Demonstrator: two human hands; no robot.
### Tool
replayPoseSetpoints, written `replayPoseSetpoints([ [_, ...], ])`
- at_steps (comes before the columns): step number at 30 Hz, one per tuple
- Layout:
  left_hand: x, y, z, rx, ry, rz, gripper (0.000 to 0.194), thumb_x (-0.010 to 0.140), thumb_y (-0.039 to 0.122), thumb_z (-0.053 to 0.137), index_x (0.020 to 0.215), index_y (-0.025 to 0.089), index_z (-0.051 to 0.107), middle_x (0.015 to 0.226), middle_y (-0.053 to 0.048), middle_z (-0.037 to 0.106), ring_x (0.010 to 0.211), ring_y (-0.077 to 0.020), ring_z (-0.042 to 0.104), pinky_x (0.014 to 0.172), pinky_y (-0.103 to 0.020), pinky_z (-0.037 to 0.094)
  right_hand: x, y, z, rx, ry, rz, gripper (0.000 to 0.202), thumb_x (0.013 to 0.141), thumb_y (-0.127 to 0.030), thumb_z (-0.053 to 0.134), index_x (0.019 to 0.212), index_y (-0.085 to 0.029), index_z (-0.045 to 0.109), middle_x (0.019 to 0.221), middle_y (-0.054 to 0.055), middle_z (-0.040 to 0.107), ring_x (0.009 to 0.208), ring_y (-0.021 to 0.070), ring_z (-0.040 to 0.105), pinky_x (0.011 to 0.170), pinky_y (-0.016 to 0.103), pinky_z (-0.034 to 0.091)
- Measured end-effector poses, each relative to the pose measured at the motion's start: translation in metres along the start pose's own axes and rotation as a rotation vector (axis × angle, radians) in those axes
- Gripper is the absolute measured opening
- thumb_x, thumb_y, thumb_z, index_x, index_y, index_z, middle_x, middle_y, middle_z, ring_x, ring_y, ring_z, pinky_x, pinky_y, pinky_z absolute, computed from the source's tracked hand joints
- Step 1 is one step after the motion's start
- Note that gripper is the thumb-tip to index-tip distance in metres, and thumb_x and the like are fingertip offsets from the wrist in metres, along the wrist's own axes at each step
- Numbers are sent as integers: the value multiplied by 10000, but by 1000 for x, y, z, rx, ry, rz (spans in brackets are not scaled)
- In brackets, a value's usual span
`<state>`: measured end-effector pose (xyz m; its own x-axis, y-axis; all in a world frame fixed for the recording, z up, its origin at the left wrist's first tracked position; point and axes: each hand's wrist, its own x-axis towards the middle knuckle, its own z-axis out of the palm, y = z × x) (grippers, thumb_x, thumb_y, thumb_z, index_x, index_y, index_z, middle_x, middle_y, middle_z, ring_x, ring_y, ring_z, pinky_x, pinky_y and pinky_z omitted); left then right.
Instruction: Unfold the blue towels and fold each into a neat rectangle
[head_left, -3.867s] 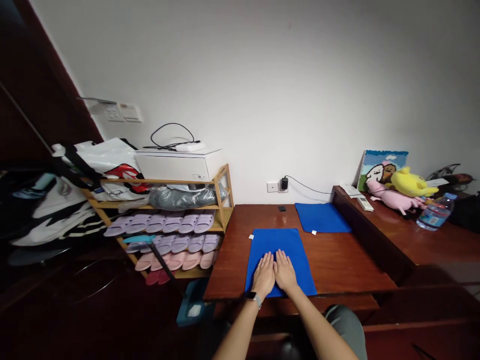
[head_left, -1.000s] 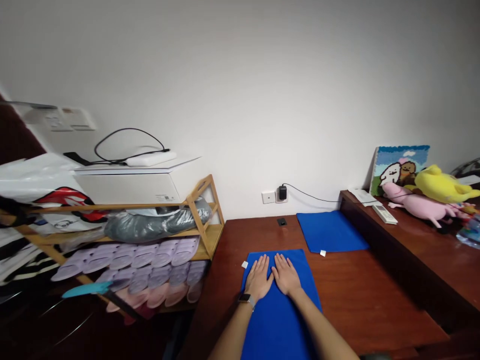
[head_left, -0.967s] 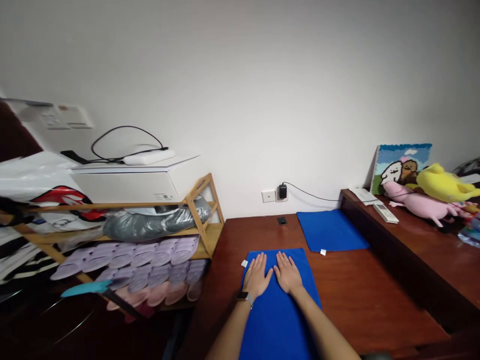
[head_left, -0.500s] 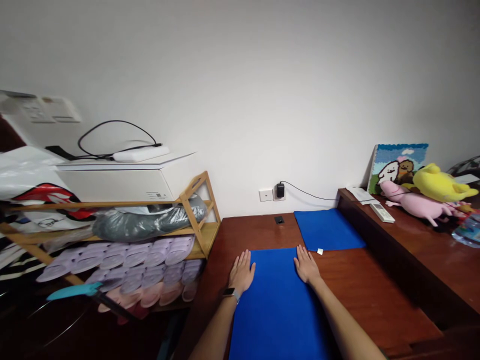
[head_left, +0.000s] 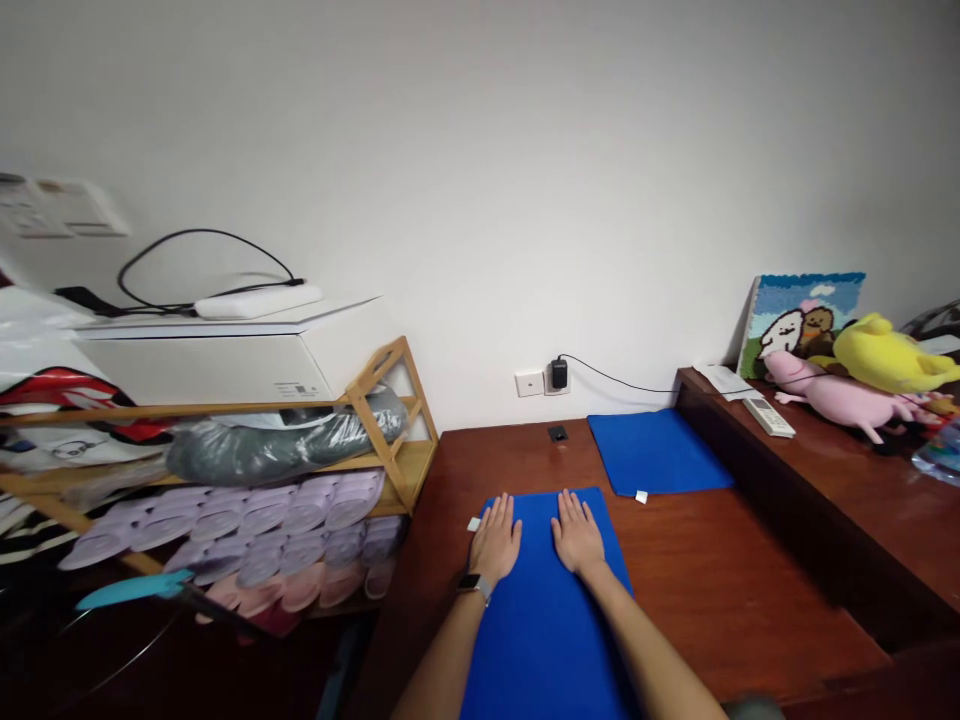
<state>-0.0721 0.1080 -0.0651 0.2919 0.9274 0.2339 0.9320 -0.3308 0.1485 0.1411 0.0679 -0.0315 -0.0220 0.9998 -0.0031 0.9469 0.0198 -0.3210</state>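
Observation:
A long blue cloth [head_left: 540,640] lies flat on the reddish-brown wooden table [head_left: 720,590], running toward me past the bottom of the view. My left hand [head_left: 496,542] rests palm down near its far left corner, fingers stretched out; a watch is on that wrist. Beside those fingers a small white tag [head_left: 473,524] sticks out from the cloth's left edge. Flat on the same cloth, near the far edge, is my right hand [head_left: 577,535], fingers extended. Farther back to the right lies a second blue cloth [head_left: 656,452], apart from both hands, with its own white tag [head_left: 641,496].
On the left, a wooden rack [head_left: 405,440] carries slippers [head_left: 300,500] and a white box [head_left: 202,365]. A raised ledge [head_left: 840,480] on the right holds plush toys [head_left: 892,360], a remote control [head_left: 769,418] and a picture [head_left: 799,320]. A black plug [head_left: 559,374] sits in the wall socket.
My right hand has moved left, inward from the cloth's right edge. My left hand has shifted slightly right, onto the cloth. The white tag by my left fingers now shows.

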Motion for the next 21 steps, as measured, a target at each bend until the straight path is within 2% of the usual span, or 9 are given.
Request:
replayPoseSetpoints([
  [3, -3, -23, -7, -2, -1, -76, 639, 1098, 375, 281, 1677, 136, 409, 1729, -142, 423, 1618, -291, 377, 1334, -514, 326, 3, 28, -4, -19, 15, 62, 706, 1098, -416, 203, 1720, -88, 265, 1787, 112, 240, 1679, 233, 181, 1372, 443, 118],
  [7, -4, -32, -8, -11, 8, -105, 642, 1095, 371, 297, 1690, 149, 383, 1729, -144, 422, 1613, -297, 387, 1331, -529, 325, 8, 51, -3, -24, 29, 98, 716, 1096, -436, 209, 1723, -93, 265, 1791, 102, 221, 1680, 235, 178, 1371, 453, 124],
  [13, -4, -28, -7, -23, 6, -120, 651, 1085, 377, 301, 1679, 130, 403, 1738, -143, 401, 1623, -284, 368, 1343, -516, 299, 8, 54, -4, -36, 26, 123, 726, 1100, -447, 186, 1723, -79, 253, 1798, 100, 216, 1681, 237, 174, 1372, 435, 122],
  [21, -4, -24, -6, -26, 38, -151, 660, 1064, 363, 316, 1674, 133, 415, 1728, -134, 432, 1620, -284, 378, 1347, -520, 291, 8, 54, 0, -53, 42, 143, 739, 1097, -462, 181, 1727, -81, 231, 1802, 95, 203, 1685, 253, 157, 1371, 467, 130],
])
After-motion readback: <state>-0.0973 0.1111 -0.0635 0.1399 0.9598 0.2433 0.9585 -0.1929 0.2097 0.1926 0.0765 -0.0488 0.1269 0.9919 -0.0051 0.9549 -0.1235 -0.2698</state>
